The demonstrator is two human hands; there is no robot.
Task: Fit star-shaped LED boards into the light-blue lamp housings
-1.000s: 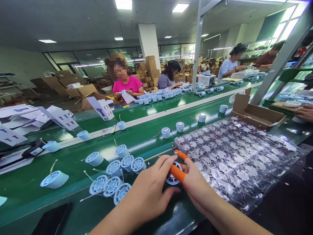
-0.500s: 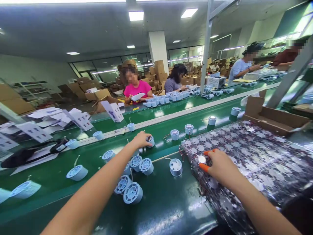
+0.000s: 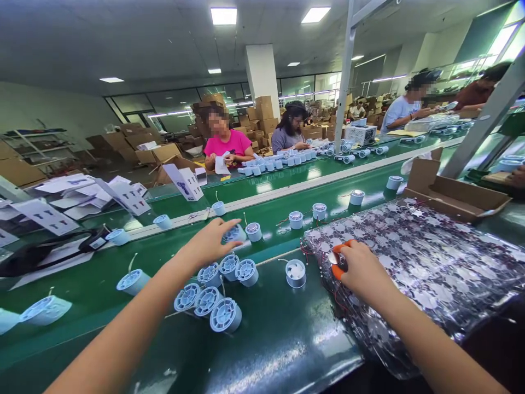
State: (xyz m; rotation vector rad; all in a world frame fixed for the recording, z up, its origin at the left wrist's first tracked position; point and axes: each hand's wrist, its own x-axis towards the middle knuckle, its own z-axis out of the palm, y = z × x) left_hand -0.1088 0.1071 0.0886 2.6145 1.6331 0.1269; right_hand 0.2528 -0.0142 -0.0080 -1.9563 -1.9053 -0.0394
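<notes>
My left hand reaches over the green belt with fingers and thumb spread around a light blue round housing, without a visible grip on it. Just right of it stands a housing with a round part in its top. Orange covers are on the thumb and forefinger of my right hand, which pinches a small round silvery part over the wrapped layer of similar parts. Several spoked blue housings lie below my left hand. One with white blades inside stands between my hands.
A cardboard box sits behind the wrapped layer. More housings stand along the belt at left and at the back. Printed white cartons and a black bag lie at the left. People work across the belt; a grey post rises there.
My left hand has let go of the housing with the round part and moved left to another housing, its fingers opening. My right hand still pinches the silvery part, now slightly higher and tilted.
</notes>
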